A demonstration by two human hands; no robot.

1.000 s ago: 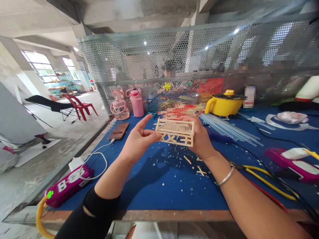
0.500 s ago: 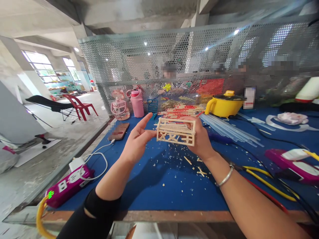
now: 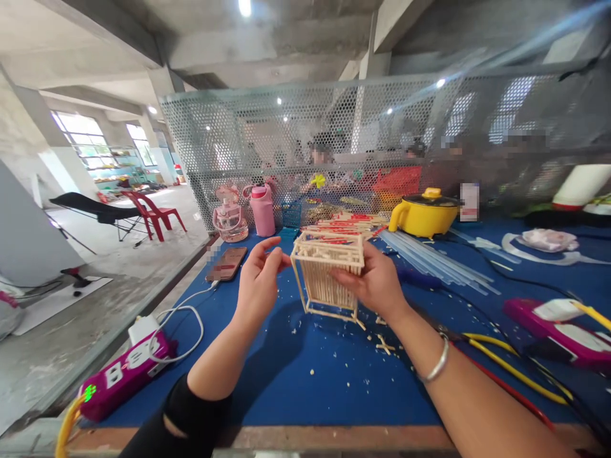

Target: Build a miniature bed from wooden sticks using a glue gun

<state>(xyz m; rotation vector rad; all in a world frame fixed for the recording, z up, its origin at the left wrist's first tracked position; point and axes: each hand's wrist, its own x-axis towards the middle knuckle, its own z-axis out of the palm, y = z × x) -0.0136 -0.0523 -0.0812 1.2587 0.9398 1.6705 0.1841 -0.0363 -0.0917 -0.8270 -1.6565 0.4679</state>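
A small box-shaped frame of thin wooden sticks [image 3: 329, 254] is held up over the blue tabletop, tilted so that its top and a side of close-set upright sticks face me. My right hand [image 3: 382, 280] grips its right side, thumb across the front sticks and the other fingers partly hidden behind. At its upper left corner is my left hand [image 3: 260, 280], fingers bent and fingertips closed on the edge. Below the frame, small crossed sticks [image 3: 384, 345] lie among wood crumbs.
Behind are red-and-tan sticks [image 3: 344, 222], clear plastic strips [image 3: 429, 261] and a yellow pot [image 3: 424, 215]. A phone [image 3: 227, 264], pink bottle [image 3: 262, 210] and purple power strip [image 3: 126, 375] stand left. Yellow-handled pliers [image 3: 515, 362] lie right. A perforated metal screen [image 3: 286, 127] rises behind.
The stick frame has turned in my hands, so its slatted side now shows in place of the crossed-stick side. My left fingers have curled in. The view has tipped slightly upward.
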